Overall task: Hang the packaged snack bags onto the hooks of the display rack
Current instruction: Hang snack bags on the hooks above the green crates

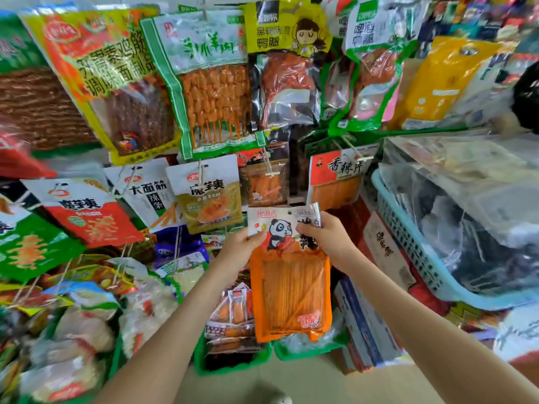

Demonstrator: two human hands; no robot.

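Observation:
An orange snack bag [291,290] with a panda on its white header hangs upright between my hands, below the display rack. My left hand [243,247] pinches the header's left edge. My right hand [323,233] grips the header's right corner, bending it over. A small hang hole shows in the header's top middle. Just above it, several snack bags hang on the rack's hooks: a red bag [335,182], a dark orange-strip bag [267,182] and an olive bag [208,193]. Larger bags fill the row above, among them a green skewer bag [210,83].
Green baskets [233,364] with loose snack packs stand on the floor below the bag. A light blue basket [408,231] covered with clear plastic juts out at the right. Cardboard boxes [364,316] lean beneath it. More hanging bags crowd the left side.

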